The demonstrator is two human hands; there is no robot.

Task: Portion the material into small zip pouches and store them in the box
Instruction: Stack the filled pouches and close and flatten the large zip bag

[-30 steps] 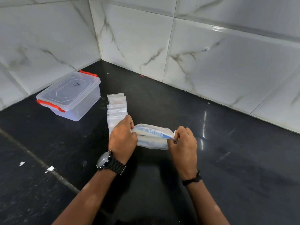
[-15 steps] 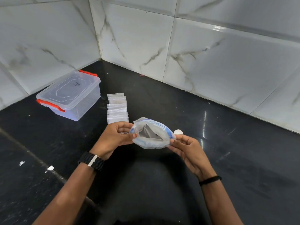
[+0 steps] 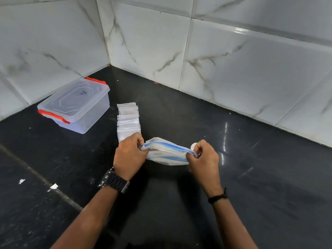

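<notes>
A large zip bag [image 3: 166, 155] with a blue zip strip is stretched between my hands above the black counter. My left hand [image 3: 130, 155] pinches its left end and my right hand [image 3: 203, 157] pinches its right end, so the mouth is pulled nearly flat. A row of several small clear zip pouches [image 3: 128, 120] lies overlapped on the counter just behind my left hand. The clear plastic box [image 3: 75, 105] with orange latches stands at the back left, its lid on. A small white round thing [image 3: 194, 145] peeks out behind my right hand's fingers.
The black stone counter [image 3: 251, 177] runs into a corner of white marble-tiled walls [image 3: 233, 60]. Small white scraps [image 3: 53, 186] lie on the counter at the left, near a seam line.
Half a second ago the bag's mouth gaped wide with my palms turned up. Now both hands have turned over and pulled apart, drawing the mouth flat again.
</notes>
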